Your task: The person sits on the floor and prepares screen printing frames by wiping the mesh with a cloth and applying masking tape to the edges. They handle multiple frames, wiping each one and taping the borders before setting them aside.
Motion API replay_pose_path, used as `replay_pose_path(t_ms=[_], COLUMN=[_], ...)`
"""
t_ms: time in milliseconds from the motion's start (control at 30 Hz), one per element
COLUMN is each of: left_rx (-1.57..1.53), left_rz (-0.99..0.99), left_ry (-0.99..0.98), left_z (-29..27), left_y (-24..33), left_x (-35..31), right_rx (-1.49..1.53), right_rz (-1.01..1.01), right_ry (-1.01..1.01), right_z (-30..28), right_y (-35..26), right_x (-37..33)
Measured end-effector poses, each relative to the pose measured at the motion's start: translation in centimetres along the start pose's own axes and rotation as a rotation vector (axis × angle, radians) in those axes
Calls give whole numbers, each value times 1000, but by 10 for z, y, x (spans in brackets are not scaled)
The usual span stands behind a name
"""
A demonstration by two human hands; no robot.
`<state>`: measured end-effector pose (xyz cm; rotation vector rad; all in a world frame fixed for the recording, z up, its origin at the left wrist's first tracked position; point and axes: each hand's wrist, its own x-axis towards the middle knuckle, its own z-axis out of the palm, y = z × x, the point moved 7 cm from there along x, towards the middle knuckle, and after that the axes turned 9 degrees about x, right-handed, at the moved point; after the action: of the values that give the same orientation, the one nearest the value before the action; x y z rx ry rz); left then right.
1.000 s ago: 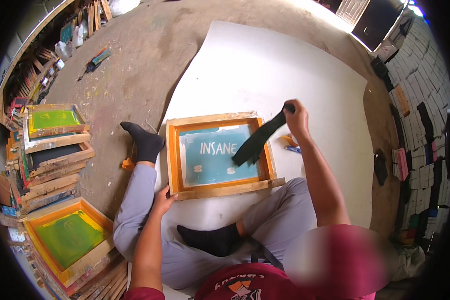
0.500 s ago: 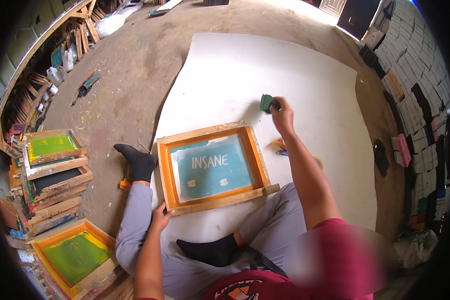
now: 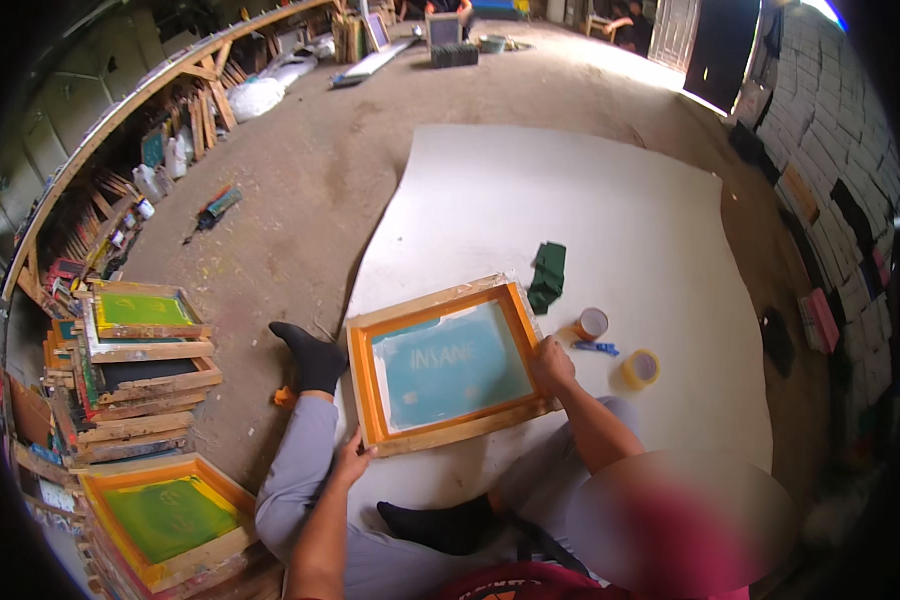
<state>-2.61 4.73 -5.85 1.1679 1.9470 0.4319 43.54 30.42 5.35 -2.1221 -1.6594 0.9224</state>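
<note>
A wooden screen printing frame [image 3: 455,365] with teal mesh and pale stencil lettering lies slightly askew in front of my legs. At its near left corner, my left hand [image 3: 352,461] grips the wood, thumb along the edge and the other fingers mostly hidden. My right hand [image 3: 553,366] is closed round the right side of the frame. Just beyond the far right corner lies a folded dark green cloth [image 3: 547,277], apart from both hands. To the right of my right hand are a brown tape roll [image 3: 592,322], a blue cutter [image 3: 596,348] and a yellow tape roll [image 3: 641,369].
A large white sheet [image 3: 570,185] covers the floor under the frame. Stacked printing screens [image 3: 145,410] stand to my left, with another yellow-green screen [image 3: 170,515] nearer. Piled bundles [image 3: 835,130] line the right side. People [image 3: 635,28] sit far back near the doorway.
My right hand has let go of the green cloth, now lying on the sheet, and come back to the frame's right side. My left hand stays at the corner. The view has tilted up.
</note>
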Motion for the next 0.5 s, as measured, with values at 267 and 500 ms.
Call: replay_pose_path(t_ms=[267,500], left_rx=[-464,-345], left_rz=[-7,357], left_ry=[-256,288], left_z=[54,-25], left_y=[97,197], left_x=[-2,-4], right_rx=[-179,-687], right_rz=[-727,-1068], right_ry=[365,546], right_z=[-177,-191], right_y=[-188,-271], right_x=[-52,-166])
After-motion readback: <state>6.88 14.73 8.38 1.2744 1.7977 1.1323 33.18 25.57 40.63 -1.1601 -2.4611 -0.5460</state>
